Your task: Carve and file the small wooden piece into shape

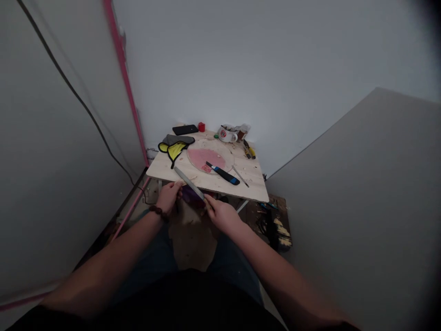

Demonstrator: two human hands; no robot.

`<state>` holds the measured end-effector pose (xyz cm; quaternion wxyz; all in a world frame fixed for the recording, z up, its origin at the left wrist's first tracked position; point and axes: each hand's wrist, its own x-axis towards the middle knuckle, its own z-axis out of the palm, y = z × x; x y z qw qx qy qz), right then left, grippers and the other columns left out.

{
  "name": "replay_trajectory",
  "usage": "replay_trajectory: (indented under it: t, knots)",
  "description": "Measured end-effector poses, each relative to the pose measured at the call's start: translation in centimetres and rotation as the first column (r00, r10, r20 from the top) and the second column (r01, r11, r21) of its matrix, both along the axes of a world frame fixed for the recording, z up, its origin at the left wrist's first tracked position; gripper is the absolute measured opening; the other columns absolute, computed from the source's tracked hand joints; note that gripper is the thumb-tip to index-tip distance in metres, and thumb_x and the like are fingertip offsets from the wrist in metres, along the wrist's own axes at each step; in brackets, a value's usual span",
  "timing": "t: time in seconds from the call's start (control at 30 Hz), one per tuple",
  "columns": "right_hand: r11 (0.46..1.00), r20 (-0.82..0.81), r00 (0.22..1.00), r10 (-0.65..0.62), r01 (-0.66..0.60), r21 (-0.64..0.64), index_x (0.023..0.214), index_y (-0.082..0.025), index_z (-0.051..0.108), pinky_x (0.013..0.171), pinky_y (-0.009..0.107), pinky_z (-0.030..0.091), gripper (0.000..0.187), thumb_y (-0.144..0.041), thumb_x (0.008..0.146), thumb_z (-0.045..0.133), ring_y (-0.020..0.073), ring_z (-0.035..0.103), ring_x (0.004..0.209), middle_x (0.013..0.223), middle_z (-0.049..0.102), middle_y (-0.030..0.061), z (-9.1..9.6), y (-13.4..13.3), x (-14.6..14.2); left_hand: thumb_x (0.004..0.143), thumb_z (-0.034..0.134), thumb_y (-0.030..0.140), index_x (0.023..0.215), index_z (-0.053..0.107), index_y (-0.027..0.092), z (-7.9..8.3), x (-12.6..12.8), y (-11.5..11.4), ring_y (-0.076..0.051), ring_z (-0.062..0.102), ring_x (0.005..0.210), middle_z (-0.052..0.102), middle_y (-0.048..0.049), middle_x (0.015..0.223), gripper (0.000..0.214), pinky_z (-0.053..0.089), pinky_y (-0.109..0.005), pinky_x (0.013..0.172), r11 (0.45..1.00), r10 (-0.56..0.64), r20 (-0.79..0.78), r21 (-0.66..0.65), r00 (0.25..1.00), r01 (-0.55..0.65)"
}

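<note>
My right hand (222, 214) is closed around the handle of a long, flat grey file (189, 183), which slants up and left over the table's front edge. My left hand (168, 197) pinches a small, pale piece of wood (189, 180) against that edge, beside the file; the fingers hide much of it. A cutting tool with a blue-and-black handle (226, 175) lies on the table (255, 184), its front end on a round board with a pink patch (203, 156). To its right is a thin metal rod (240, 176).
Along the back are a black phone (185, 129), a red object (201, 127) and a white mug (227, 134). A grey-and-yellow cloth (176, 146) lies left, yellow-handled pliers (250, 151) right. Walls stand close on both sides. Below right is a dark board with debris (280, 225).
</note>
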<state>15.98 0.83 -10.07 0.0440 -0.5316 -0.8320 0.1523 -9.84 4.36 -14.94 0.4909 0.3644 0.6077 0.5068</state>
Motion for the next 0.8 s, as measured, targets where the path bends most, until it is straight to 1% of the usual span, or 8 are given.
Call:
replay_trajectory:
  t: [0.1,0.2,0.27,0.33,0.43,0.5,0.63,0.8]
  knots:
    - [0.999,-0.102,0.994,-0.032,0.029,-0.033,0.171,-0.026,0.065,0.109,0.041,0.064,0.056,-0.034,0.117,0.054,0.0318,0.085,0.125,0.144,0.085,0.0138,-1.7,-3.0,5.4,0.093,0.073,0.063,0.079,0.066,0.025,-0.1,0.2,0.2,-0.02,0.057,0.067,0.063,-0.0027,0.07,0.041,0.045,-0.033,0.067,1.0,0.002,0.012,-0.009,1.0,-0.001]
    - [0.998,-0.339,0.939,-0.055,0.048,-0.028,0.163,-0.024,0.072,0.108,0.041,0.065,0.056,-0.035,0.11,0.058,0.0313,0.084,0.125,0.145,0.085,0.0132,-2.9,-5.9,9.5,0.09,0.076,0.067,0.079,0.067,0.025,0.5,-0.2,-0.2,-0.021,0.058,0.066,0.065,-0.0037,0.071,0.045,0.046,-0.033,0.066,1.0,-0.021,0.004,-0.023,1.0,0.021]
    - [0.984,-0.508,0.845,-0.164,0.175,-0.026,0.159,-0.022,0.074,0.096,0.039,0.068,0.057,-0.04,0.105,0.064,0.0301,0.087,0.108,0.128,0.089,0.0123,-3.2,-7.2,10.4,0.09,0.077,0.068,0.079,0.071,0.024,1.6,-0.8,-0.8,-0.023,0.06,0.068,0.069,-0.0059,0.073,0.046,0.047,-0.033,0.066,0.997,-0.077,-0.03,-0.008,0.997,0.076]
    - [0.938,-0.658,0.69,-0.302,0.339,-0.075,0.151,-0.02,0.076,0.078,0.036,0.067,0.058,-0.049,0.1,0.073,0.0265,0.083,0.085,0.104,0.088,0.0085,-2.7,-7.7,9.9,0.093,0.075,0.067,0.081,0.078,0.022,3.6,-1.4,-1.6,-0.025,0.065,0.074,0.076,-0.0083,0.079,0.046,0.048,-0.032,0.069,0.978,-0.186,-0.147,0.064,0.972,0.197]
    - [0.879,-0.805,0.44,-0.398,0.433,-0.199,0.125,-0.02,0.078,0.063,0.031,0.058,0.049,-0.056,0.093,0.083,0.021,0.07,0.069,0.085,0.078,0.0027,-0.4,-6.9,7.6,0.094,0.08,0.063,0.08,0.082,0.022,7.7,-1.7,-2.9,-0.027,0.068,0.082,0.078,-0.0069,0.082,0.043,0.05,-0.031,0.072,0.899,-0.311,-0.385,0.178,0.869,0.4]
    - [0.875,-0.858,0.337,-0.387,0.429,-0.226,0.107,-0.022,0.074,0.06,0.029,0.054,0.039,-0.055,0.089,0.086,0.0187,0.064,0.067,0.081,0.072,-0.0001,2.1,-5.5,5.8,0.096,0.079,0.061,0.086,0.086,0.022,10.8,-1.4,-3.6,-0.027,0.069,0.084,0.08,-0.0054,0.084,0.041,0.051,-0.03,0.074,0.846,-0.38,-0.435,0.193,0.816,0.497]
    - [0.916,-0.903,0.313,-0.293,0.363,-0.172,0.095,-0.024,0.068,0.058,0.026,0.048,0.032,-0.051,0.089,0.085,0.0153,0.056,0.066,0.081,0.067,-0.0024,7.5,-2.7,2.9,0.089,0.085,0.061,0.086,0.087,0.022,15.7,-0.2,-4.9,-0.029,0.069,0.088,0.079,-0.0053,0.086,0.039,0.053,-0.03,0.073,0.833,-0.419,-0.376,0.202,0.826,0.515]
    - [0.962,-0.901,0.349,-0.256,0.181,-0.203,0.098,-0.025,0.07,0.053,0.026,0.045,0.029,-0.05,0.091,0.082,0.0136,0.052,0.057,0.08,0.067,-0.0038,11.2,-2.3,0.7,0.084,0.089,0.06,0.09,0.087,0.02,17.8,0.5,-5.7,-0.029,0.068,0.088,0.08,-0.0077,0.09,0.04,0.054,-0.031,0.073,0.873,-0.371,-0.278,0.22,0.886,0.435]
